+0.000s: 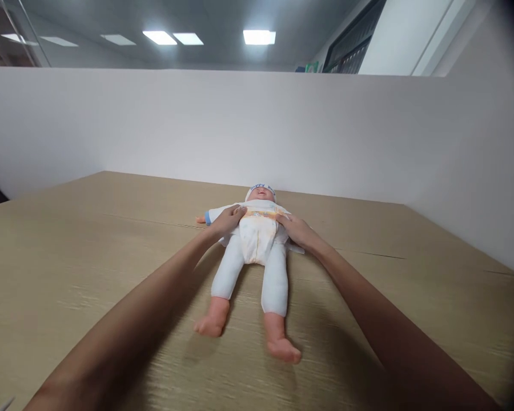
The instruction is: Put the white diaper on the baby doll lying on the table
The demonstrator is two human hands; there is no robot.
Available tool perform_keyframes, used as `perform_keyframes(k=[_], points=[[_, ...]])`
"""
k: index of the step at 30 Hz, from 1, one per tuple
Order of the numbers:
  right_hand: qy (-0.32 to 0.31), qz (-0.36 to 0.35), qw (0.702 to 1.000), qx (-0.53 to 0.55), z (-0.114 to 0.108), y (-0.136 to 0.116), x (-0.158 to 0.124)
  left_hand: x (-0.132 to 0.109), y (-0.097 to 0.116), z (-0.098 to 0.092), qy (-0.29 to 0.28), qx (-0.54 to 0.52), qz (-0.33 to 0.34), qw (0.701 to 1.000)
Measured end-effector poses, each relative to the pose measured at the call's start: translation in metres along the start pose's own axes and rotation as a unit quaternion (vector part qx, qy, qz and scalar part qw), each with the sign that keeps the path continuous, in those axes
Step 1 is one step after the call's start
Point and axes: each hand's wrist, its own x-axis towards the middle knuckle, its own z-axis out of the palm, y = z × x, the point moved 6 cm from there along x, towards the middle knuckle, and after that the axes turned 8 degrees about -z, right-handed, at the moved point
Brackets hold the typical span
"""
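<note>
Left hand (231, 220) and right hand (298, 229), thumbs laid on either side of the waist of the diaper (257, 235); whether the partly hidden fingers pinch it cannot be told.
Doll (275, 277), wearing the diaper, lies on its back on the desk (89, 245), head near the far edge, about midway between the far corners, bare feet toward the near edge; a white panel (257, 125) stands behind.
</note>
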Motion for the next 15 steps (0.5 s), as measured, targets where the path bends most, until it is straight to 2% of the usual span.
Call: perform_keyframes(k=[5,9,12,15], points=[[-0.078,0.05,0.991,0.093,0.0,-0.016,-0.041,-0.034,-0.008,-0.001,-0.03,-0.001,-0.027,0.999],[-0.146,0.061,0.974,0.16,-0.007,-0.035,-0.074,-0.063,-0.01,-0.005,-0.043,0.019,-0.082,0.995],[-0.089,0.064,0.991,0.075,-0.021,-0.031,-0.09,-0.07,-0.003,-0.016,0.015,0.096,-0.074,0.992],[0.007,0.037,0.996,-0.083,-0.034,-0.026,-0.11,-0.071,0.019,-0.025,0.109,0.191,0.043,0.975]])
